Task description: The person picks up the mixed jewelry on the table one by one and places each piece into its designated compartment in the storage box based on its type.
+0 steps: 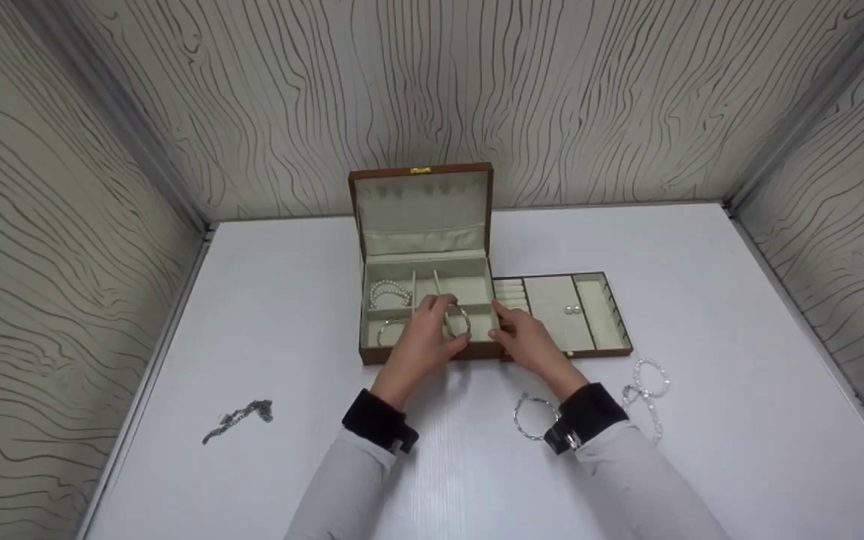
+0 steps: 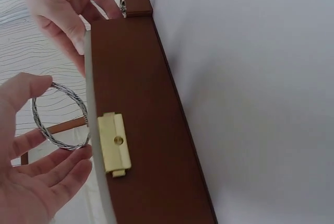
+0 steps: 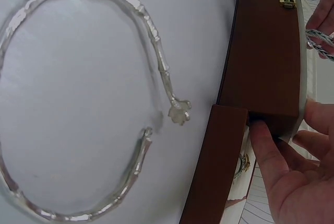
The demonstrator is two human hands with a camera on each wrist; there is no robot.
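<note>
My left hand (image 1: 423, 336) pinches a twisted silver bangle (image 2: 37, 122), held upright over the front right compartment of a brown jewelry box (image 2: 141, 78). In the left wrist view the thumb is at the bangle's top and the fingertips at its lower side. My right hand (image 1: 531, 343) grips the box's front right corner, with its fingers round the side wall. The box lid (image 1: 421, 206) stands raised. A pearl-bead piece (image 1: 389, 283) lies in the back left compartment, and another bangle (image 1: 381, 331) in the front left one, partly hidden by my left hand.
Against the box's right side lies a shallow tray (image 1: 548, 292) with two pearl earrings (image 1: 572, 309). An open-ended silver bangle (image 3: 156, 36) lies on the white table (image 1: 289, 300) by my right wrist. Clear beaded bracelets (image 1: 657, 394) are farther right; a dark chain (image 1: 259, 407) is at left.
</note>
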